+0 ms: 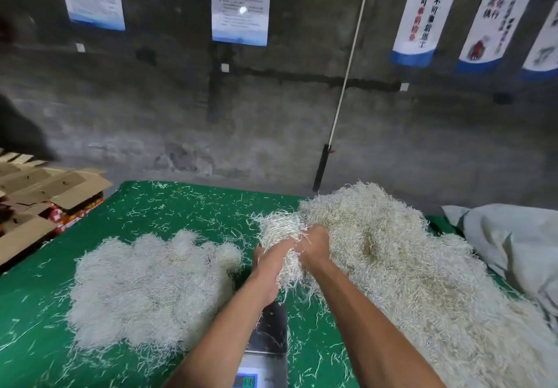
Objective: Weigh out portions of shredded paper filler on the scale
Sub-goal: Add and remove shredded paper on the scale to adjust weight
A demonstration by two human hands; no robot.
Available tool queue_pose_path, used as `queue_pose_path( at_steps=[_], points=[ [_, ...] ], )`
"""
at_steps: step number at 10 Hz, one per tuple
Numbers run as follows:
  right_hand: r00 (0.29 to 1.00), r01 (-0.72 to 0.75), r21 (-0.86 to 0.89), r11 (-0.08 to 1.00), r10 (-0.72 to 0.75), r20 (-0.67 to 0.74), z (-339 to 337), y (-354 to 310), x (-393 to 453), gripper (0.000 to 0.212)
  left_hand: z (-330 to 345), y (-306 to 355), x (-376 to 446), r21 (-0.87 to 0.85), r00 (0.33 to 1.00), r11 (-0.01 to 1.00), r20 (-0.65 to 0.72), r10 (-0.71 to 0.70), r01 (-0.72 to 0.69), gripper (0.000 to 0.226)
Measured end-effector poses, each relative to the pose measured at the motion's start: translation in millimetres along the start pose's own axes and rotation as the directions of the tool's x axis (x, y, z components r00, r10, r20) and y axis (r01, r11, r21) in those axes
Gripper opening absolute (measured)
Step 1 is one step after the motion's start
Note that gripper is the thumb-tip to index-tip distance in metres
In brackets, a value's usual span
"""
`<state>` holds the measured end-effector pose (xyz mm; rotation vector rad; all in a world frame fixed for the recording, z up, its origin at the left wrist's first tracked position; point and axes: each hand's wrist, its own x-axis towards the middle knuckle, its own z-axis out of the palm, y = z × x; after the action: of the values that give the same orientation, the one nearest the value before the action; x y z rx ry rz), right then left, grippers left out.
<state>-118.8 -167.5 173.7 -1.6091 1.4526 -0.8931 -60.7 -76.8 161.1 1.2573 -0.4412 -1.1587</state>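
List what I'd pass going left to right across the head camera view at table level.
Cardboard boxes → flatter shredded paper pile → left hand → right hand, both gripping one clump of filler → big shredded paper heap → grey sack.

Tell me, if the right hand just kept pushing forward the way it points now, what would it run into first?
Most likely the big heap of shredded paper: the right hand already grips a clump at its edge, pointing into it. Depth is hard to judge.

two paper shred heaps [151, 291], one scale [268, 342], two hands [273, 266], five wall posters [240, 3]
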Motion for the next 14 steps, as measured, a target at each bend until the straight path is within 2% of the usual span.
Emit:
queue_pose_path(
  at_steps=[1,2,3,4,5,6,7,8,9,10,11,12,13,14],
  points=[
    [0.986,0.117,-0.235,0.965,-0.142,-0.091,3.3,-1.9,3.5,0.032,-8.5,0.0,3.9,0.053,1.000,0.998,-0.012,-0.016,0.016,0.117],
    [0.939,0.297,-0.405,0.865,-0.342,-0.040,9.3,-1.8,-9.4,0.024,-19.9,-1.4,-0.7,0.030,0.991,0.994,0.087,-0.107,0.104,0.066],
    [0.928,0.358,-0.402,0.843,-0.370,0.050,15.1,3.2,-12.2,0.022,-32.7,-7.2,-2.8,0.063,0.983,0.988,0.101,-0.150,0.145,0.032],
    [0.945,0.316,-0.403,0.859,-0.321,0.057,28.6,16.0,-2.3,0.029,-36.3,-4.4,-6.8,0.097,0.988,0.985,0.039,-0.146,0.142,0.023],
    [0.999,0.037,-0.021,0.999,-0.036,0.031,41.9,18.5,3.8,0.014,-40.9,-0.7,-4.4,0.053,0.990,0.989,0.043,-0.137,0.135,0.015],
    [0.959,-0.283,0.297,0.912,0.274,0.073,45.8,11.1,5.6,0.028,-48.2,9.7,-4.9,-0.033,0.988,0.988,0.037,-0.150,0.151,0.021],
    [0.958,-0.237,0.374,0.897,0.150,0.245,44.5,4.1,-6.9,0.067,-63.9,8.9,6.4,-0.239,0.988,0.960,-0.009,-0.153,0.147,0.027],
    [0.846,0.074,0.096,0.993,-0.113,0.521,53.8,10.0,-26.2,0.100,-76.1,-2.4,20.0,-0.158,0.981,0.973,-0.075,-0.180,0.167,0.070],
    [0.886,0.252,0.053,0.966,-0.253,0.390,65.7,26.2,-24.5,0.063,-81.0,-17.4,38.8,-0.140,0.978,0.975,-0.094,-0.184,0.170,0.065],
    [0.950,0.036,0.138,0.990,-0.077,0.303,62.4,46.7,-5.0,0.039,-86.9,-28.8,55.6,0.125,0.971,0.980,-0.199,-0.130,0.157,0.085],
    [0.931,-0.167,0.097,0.981,0.125,0.343,58.7,70.2,6.8,0.075,-104.6,-43.1,64.2,0.233,0.963,0.966,-0.265,-0.045,0.109,0.066],
    [0.943,-0.171,0.029,0.985,0.155,0.294,62.7,95.3,8.6,0.079,-124.1,-59.6,77.0,0.124,0.951,0.982,-0.291,-0.101,0.142,0.041],
    [0.946,-0.195,-0.018,0.981,0.192,0.263,73.2,124.8,7.6,0.082,-143.1,-88.5,80.3,0.121,0.916,0.967,-0.365,-0.165,0.222,0.039],
    [0.930,-0.268,-0.055,0.962,0.273,0.247,80.2,151.3,5.4,0.084,-150.6,-106.3,89.8,0.209,0.892,0.938,-0.419,-0.171,0.277,0.019]
  ],
)
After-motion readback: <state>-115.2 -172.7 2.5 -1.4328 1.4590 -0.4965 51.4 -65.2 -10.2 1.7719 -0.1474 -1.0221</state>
